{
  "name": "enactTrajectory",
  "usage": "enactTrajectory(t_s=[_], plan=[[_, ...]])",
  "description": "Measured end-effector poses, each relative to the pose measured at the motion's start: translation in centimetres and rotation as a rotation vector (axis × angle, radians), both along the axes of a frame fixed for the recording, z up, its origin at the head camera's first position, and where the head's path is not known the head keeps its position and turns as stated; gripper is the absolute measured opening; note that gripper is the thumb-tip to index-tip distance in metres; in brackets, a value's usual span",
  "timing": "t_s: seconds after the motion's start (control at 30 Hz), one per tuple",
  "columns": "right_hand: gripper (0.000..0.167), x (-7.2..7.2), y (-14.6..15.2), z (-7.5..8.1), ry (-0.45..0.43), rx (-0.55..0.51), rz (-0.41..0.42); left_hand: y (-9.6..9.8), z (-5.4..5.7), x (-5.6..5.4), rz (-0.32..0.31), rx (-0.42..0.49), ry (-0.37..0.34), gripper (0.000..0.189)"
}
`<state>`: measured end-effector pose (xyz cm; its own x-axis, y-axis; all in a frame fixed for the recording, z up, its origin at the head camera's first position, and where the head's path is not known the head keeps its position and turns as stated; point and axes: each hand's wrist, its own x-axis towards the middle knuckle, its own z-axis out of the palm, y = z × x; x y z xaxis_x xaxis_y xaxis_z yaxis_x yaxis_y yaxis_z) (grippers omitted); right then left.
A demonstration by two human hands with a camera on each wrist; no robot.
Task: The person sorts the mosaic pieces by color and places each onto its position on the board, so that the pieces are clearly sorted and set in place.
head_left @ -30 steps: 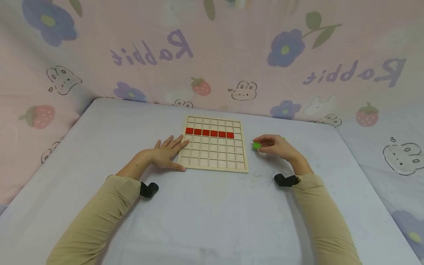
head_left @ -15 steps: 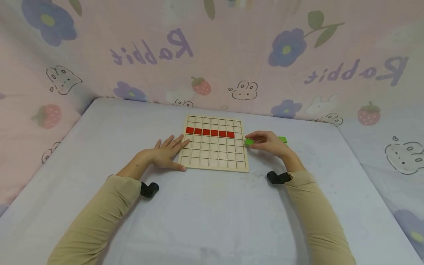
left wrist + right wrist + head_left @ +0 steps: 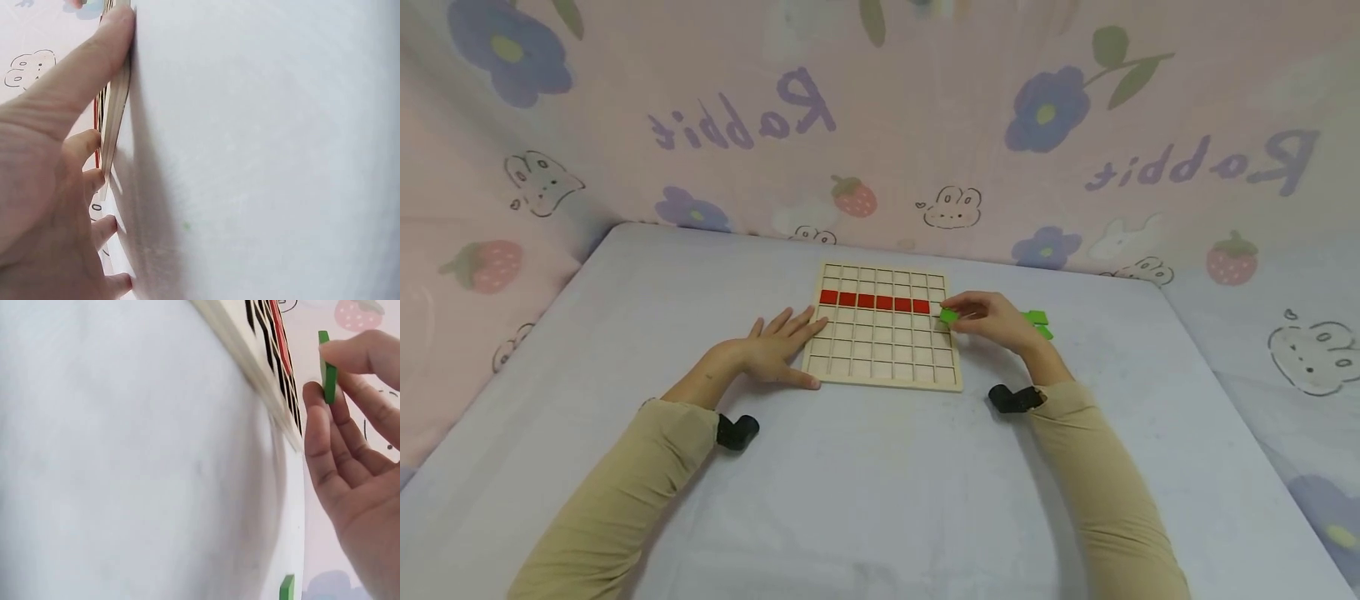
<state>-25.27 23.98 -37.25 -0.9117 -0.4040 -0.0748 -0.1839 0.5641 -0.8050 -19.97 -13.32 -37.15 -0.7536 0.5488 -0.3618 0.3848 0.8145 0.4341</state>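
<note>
A pale wooden grid board (image 3: pixel 882 385) lies flat on the table, with a row of several red square tiles (image 3: pixel 866 301) across its upper part. The left hand (image 3: pixel 772 348) rests with fingers spread at the board's left edge, the thumb (image 3: pixel 115 37) along its near corner. Between thumb and fingers the right hand (image 3: pixel 992 321) pinches a green square tile (image 3: pixel 329 369), which overlaps the board's right edge in the head view, just right of and below the last red tile.
More green tiles (image 3: pixel 1038 317) lie on the table to the right, partly behind the right hand; one green tile (image 3: pixel 287 587) shows low in the right wrist view. The white-covered table (image 3: pixel 880 483) ends at a printed curtain (image 3: pixel 895 108). Each wrist bears a black camera mount (image 3: pixel 1017 399).
The right hand has moved left with the green tile, from beside the board to over its right edge. More green tiles show behind it. The left hand has stayed put.
</note>
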Motion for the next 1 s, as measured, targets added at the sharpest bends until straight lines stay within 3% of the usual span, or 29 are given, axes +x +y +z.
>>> enactTrajectory(t_s=[0.43, 0.5, 0.63, 0.73, 1.0], plan=[[0.040, -0.6, -1.9, 0.1, 0.006, -0.013, -0.002, 0.0, 0.0, 0.1, -0.001, -0.001, 0.005, 0.100], [0.040, -0.1, -2.6, 0.9, 0.009, -0.009, 0.006, 0.0, 0.0, 0.0, 0.000, -0.003, 0.005, 0.100], [0.040, -0.2, -3.5, 1.0, 0.024, -0.013, 0.027, 0.0, -0.2, -0.1, 0.005, -0.008, 0.006, 0.100], [0.039, -0.9, -3.7, 0.3, 0.035, -0.022, 0.035, 0.0, -0.2, -0.1, 0.005, -0.009, 0.004, 0.100], [0.041, -1.1, -4.8, 0.3, 0.029, -0.067, 0.061, 0.0, -0.2, -0.1, 0.000, -0.014, 0.003, 0.101]])
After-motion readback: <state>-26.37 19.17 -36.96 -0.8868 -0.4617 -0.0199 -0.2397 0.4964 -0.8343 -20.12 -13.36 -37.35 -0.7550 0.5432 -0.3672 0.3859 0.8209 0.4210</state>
